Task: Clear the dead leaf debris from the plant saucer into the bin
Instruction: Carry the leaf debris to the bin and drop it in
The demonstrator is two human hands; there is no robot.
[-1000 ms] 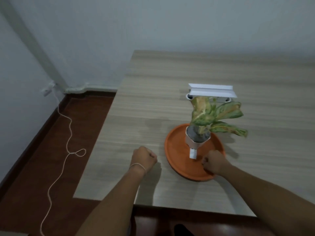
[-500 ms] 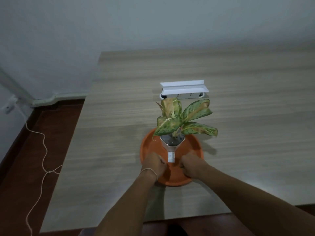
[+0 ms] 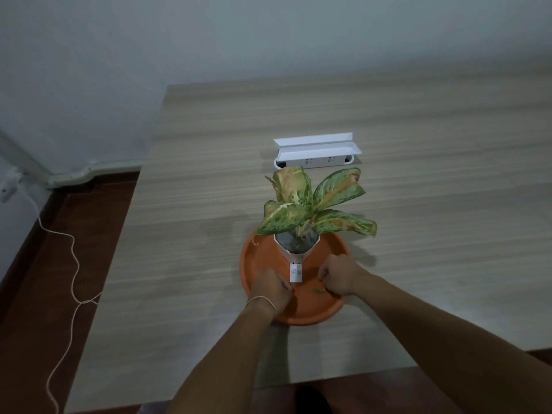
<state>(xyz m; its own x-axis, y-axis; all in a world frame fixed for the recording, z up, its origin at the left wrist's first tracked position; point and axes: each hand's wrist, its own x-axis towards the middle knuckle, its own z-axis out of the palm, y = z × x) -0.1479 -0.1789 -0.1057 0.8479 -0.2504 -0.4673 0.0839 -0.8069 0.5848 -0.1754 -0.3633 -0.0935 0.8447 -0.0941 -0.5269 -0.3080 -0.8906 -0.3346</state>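
Observation:
An orange plant saucer (image 3: 257, 264) sits on the wooden table and holds a small white pot (image 3: 298, 252) with a speckled green and yellow plant (image 3: 310, 204). Both my hands are down inside the saucer's near half, one on each side of the pot's label. My left hand (image 3: 270, 289) is curled into a fist on the saucer floor, and I see nothing in it. My right hand (image 3: 339, 276) is also curled, its fingertips pinched on a small green leaf piece (image 3: 317, 291) lying on the saucer. No bin is in view.
A white power strip with a raised lid (image 3: 316, 155) lies on the table (image 3: 194, 234) behind the plant. The table's left edge drops to a dark red floor, where a white cord (image 3: 73, 264) trails along.
My left hand moved from the table at the left into the saucer beside the pot. My right hand stayed at the saucer. The view swung right, centring the plant.

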